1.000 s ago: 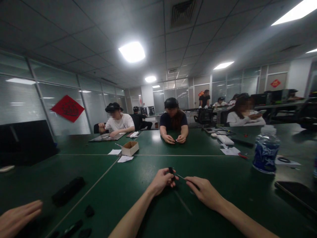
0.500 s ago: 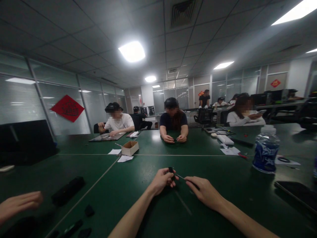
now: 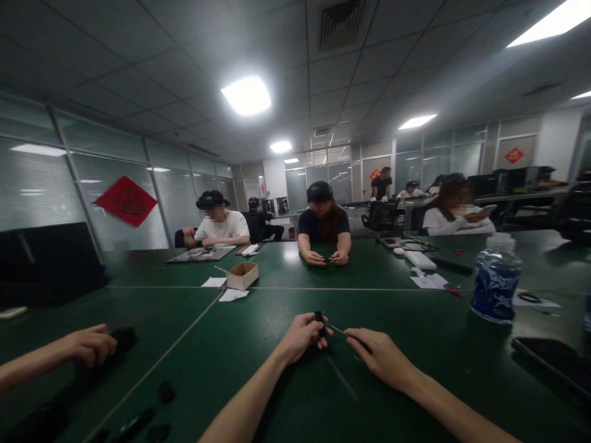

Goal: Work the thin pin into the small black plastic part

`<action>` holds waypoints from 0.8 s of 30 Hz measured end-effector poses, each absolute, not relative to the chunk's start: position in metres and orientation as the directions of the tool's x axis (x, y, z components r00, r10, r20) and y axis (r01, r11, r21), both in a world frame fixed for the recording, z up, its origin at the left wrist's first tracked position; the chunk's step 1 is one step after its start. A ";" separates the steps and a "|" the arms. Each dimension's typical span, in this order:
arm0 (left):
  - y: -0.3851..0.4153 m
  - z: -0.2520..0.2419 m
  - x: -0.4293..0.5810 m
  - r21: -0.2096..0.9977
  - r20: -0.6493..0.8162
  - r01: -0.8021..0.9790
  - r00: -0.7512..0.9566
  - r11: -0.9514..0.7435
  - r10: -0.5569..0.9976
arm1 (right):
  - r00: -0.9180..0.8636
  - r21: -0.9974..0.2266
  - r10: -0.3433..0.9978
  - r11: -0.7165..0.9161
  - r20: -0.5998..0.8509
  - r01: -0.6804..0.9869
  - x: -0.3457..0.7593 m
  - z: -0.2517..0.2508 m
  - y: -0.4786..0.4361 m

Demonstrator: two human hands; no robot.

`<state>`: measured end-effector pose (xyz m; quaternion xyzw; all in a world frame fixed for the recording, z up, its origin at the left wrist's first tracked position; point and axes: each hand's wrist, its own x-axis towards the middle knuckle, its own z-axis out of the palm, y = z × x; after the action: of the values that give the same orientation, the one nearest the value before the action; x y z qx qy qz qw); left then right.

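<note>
My left hand (image 3: pixel 302 337) is closed around a small black block (image 3: pixel 319 317), holding it above the green table (image 3: pixel 258 381). A thin metal-shafted tool (image 3: pixel 337 330) is pinched in my right hand (image 3: pixel 376 351). Its shaft points left, and its tip reaches the fingers of my left hand beside the block. The tool's handle is hidden in my right hand, so its exact kind does not show.
At left a co-worker's hand (image 3: pixel 92 344) rests on a black object (image 3: pixel 124 337). Small black parts (image 3: pixel 167 391) lie in front of it. A cardboard box (image 3: pixel 242 276) stands ahead; a water bottle (image 3: pixel 496 280) and a phone (image 3: pixel 551 363) are at right. People sit opposite.
The co-worker's hand at left has moved right and forward onto the black object, which is shifted left. My own hands, the block and the tool have hardly moved.
</note>
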<state>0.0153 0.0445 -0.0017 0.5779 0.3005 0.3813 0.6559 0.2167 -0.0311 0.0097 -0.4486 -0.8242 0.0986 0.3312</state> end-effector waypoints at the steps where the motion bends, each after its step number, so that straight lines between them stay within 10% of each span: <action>1: 0.045 -0.002 0.015 0.987 0.048 -0.153 0.529 0.039 0.847 | -0.377 -0.460 0.804 0.578 0.459 0.674 0.217 0.010 -0.031; 24: 0.045 -0.001 0.016 0.985 0.057 -0.168 0.503 0.032 0.863 | -0.375 -0.449 0.802 0.579 0.465 0.681 0.216 0.012 -0.033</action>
<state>0.0162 0.0448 -0.0010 0.5720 0.3036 0.3957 0.6512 0.2156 -0.0328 0.0120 -0.4497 -0.8242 0.0914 0.3318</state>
